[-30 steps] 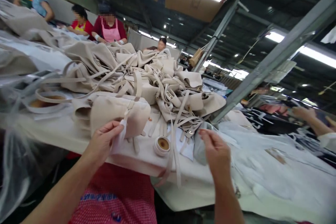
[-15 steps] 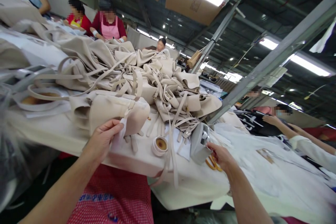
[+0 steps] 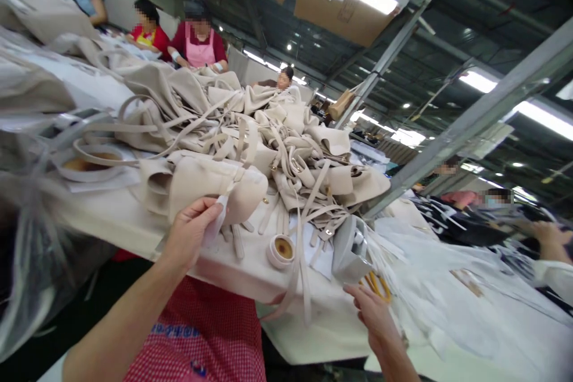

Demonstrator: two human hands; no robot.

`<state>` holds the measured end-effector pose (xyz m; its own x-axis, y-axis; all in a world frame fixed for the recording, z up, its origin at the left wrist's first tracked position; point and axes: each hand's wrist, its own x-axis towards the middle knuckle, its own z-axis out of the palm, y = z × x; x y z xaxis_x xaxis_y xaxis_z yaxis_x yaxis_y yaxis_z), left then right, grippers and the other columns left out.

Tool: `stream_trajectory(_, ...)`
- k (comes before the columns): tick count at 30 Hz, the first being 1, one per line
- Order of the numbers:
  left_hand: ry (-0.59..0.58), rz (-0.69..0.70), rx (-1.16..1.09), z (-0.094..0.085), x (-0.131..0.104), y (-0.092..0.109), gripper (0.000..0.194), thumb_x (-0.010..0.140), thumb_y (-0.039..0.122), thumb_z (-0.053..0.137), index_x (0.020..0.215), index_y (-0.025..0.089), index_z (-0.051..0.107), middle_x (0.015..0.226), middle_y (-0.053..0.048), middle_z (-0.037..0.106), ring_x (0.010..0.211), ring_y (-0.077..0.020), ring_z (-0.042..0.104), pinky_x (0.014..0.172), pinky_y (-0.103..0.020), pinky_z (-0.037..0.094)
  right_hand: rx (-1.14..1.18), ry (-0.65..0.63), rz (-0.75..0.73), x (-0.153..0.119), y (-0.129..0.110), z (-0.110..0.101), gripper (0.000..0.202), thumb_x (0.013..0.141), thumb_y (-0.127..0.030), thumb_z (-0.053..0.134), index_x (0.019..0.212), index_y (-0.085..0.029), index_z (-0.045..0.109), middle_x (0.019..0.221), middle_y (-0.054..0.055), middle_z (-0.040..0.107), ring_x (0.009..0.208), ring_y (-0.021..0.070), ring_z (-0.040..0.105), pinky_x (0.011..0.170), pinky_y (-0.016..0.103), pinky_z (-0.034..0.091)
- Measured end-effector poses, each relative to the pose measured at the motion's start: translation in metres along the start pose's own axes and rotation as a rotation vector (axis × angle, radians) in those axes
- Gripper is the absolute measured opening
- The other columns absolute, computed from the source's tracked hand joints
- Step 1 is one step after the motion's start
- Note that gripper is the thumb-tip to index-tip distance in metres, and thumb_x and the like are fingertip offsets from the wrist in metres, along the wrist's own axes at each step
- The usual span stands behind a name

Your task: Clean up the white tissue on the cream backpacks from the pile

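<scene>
Evidently, the left hand [image 3: 190, 233] pinches a thin white piece [image 3: 215, 225] beside the beige bag [image 3: 197, 182] near the surface's [image 3: 119, 212] near edge; a light, flat grip should limit creasing. The right hand [image 3: 376, 316] is just beside the yellow-handled scissors [image 3: 384, 289], and whether its fingers hold anything, I cannot tell.

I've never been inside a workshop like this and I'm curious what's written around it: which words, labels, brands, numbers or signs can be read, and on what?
None can be read with certainty:
Red checked apron: blue lettering, too blurred and distorted to quote.
Black fabric at the right: white marks, too blurred to tell whether they are letters.
Overhead cardboard: faint markings, illegible.
</scene>
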<state>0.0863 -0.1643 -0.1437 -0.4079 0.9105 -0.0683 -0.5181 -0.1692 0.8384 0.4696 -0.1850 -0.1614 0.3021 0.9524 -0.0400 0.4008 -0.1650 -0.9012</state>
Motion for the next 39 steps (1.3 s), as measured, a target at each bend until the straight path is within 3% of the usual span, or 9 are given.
stream_trajectory(7, 0.027, 0.157, -0.038, 0.012, -0.005, -0.017, 0.029, 0.065, 0.04, 0.076, 0.061, 0.016, 0.059, 0.052, 0.005, 0.046, 0.048, -0.0062, 0.035, 0.047, -0.019, 0.026, -0.017, -0.731, -0.36, -0.036, -0.147, 0.113, 0.038, 0.078, -0.056, 0.065, 0.066, -0.02, 0.062, 0.061, -0.003, 0.044, 0.06, 0.013, 0.038, 0.056, 0.026, 0.032)
stream_trajectory(11, 0.046, 0.302, 0.079, 0.013, -0.01, -0.021, 0.025, 0.074, 0.035, 0.069, 0.06, 0.016, 0.059, 0.055, 0.003, 0.049, 0.055, -0.0096, 0.042, 0.055, -0.021, 0.034, -0.085, -0.889, -0.598, -0.035, -0.2, 0.176, 0.033, 0.078, -0.049, 0.061, 0.064, -0.019, 0.06, 0.062, -0.002, 0.045, 0.062, 0.0134, 0.039, 0.057, 0.026, 0.032)
stream_trajectory(16, 0.064, 0.481, 0.259, 0.012, -0.018, -0.026, 0.018, 0.083, 0.025, 0.06, 0.068, 0.017, 0.064, 0.067, -0.002, 0.061, 0.067, -0.0144, 0.054, 0.065, -0.024, 0.042, -0.174, -0.799, -0.622, -0.007, -0.189, 0.209, 0.033, 0.076, -0.048, 0.059, 0.06, -0.019, 0.06, 0.06, -0.002, 0.047, 0.062, 0.0141, 0.04, 0.058, 0.027, 0.033)
stream_trajectory(22, 0.178, 0.784, 0.492, 0.0, -0.018, -0.035, 0.016, 0.087, 0.019, 0.057, 0.101, 0.017, 0.064, 0.076, -0.003, 0.063, 0.069, -0.0149, 0.058, 0.067, -0.025, 0.047, -0.275, -0.769, -0.6, -0.004, -0.187, 0.212, 0.033, 0.074, -0.049, 0.058, 0.06, -0.019, 0.063, 0.057, -0.002, 0.05, 0.06, 0.015, 0.043, 0.059, 0.028, 0.035)
stream_trajectory(25, 0.101, 0.92, 0.582, -0.006, -0.018, -0.028, 0.02, 0.089, 0.018, 0.055, 0.104, 0.018, 0.067, 0.084, -0.007, 0.068, 0.078, -0.0179, 0.061, 0.075, -0.029, 0.049, -0.284, -0.79, -0.594, -0.005, -0.191, 0.212, 0.032, 0.074, -0.048, 0.058, 0.06, -0.019, 0.063, 0.06, -0.002, 0.054, 0.063, 0.0154, 0.046, 0.06, 0.028, 0.037)
stream_trajectory(27, 0.058, 0.816, 0.538, -0.007, -0.018, -0.02, 0.016, 0.088, 0.02, 0.056, 0.094, 0.018, 0.071, 0.083, -0.008, 0.069, 0.079, -0.0188, 0.062, 0.074, -0.029, 0.049, -0.257, -0.833, -0.593, -0.002, -0.191, 0.211, 0.029, 0.075, -0.044, 0.058, 0.064, -0.019, 0.066, 0.063, -0.002, 0.058, 0.064, 0.0152, 0.049, 0.061, 0.027, 0.039)
stream_trajectory(32, 0.0, 0.155, -0.01, -0.001, -0.019, -0.006, 0.015, 0.073, 0.029, 0.073, 0.076, 0.014, 0.07, 0.067, -0.003, 0.066, 0.059, -0.0123, 0.056, 0.058, -0.023, 0.043, -0.218, -0.849, -0.651, 0.003, -0.182, 0.208, 0.025, 0.077, -0.039, 0.061, 0.073, -0.018, 0.073, 0.064, -0.001, 0.063, 0.065, 0.0161, 0.054, 0.062, 0.026, 0.043)
stream_trajectory(35, -0.018, 0.07, -0.224, 0.003, -0.021, -0.009, 0.021, 0.066, 0.029, 0.078, 0.073, 0.014, 0.066, 0.062, 0.0, 0.062, 0.055, -0.009, 0.052, 0.056, -0.021, 0.038, -0.141, -0.783, -0.654, -0.004, -0.176, 0.213, 0.022, 0.077, -0.038, 0.065, 0.077, -0.019, 0.075, 0.069, 0.001, 0.067, 0.071, 0.0188, 0.059, 0.068, 0.028, 0.046)
stream_trajectory(39, 0.009, 0.103, -0.351, 0.009, -0.023, -0.017, 0.034, 0.061, 0.03, 0.083, 0.067, 0.018, 0.051, 0.056, 0.004, 0.054, 0.051, -0.0083, 0.049, 0.053, -0.02, 0.034, 0.178, -0.791, -0.426, -0.018, -0.166, 0.224, 0.032, 0.07, -0.04, 0.075, 0.094, -0.019, 0.073, 0.081, 0.003, 0.072, 0.079, 0.0224, 0.063, 0.072, 0.032, 0.05)
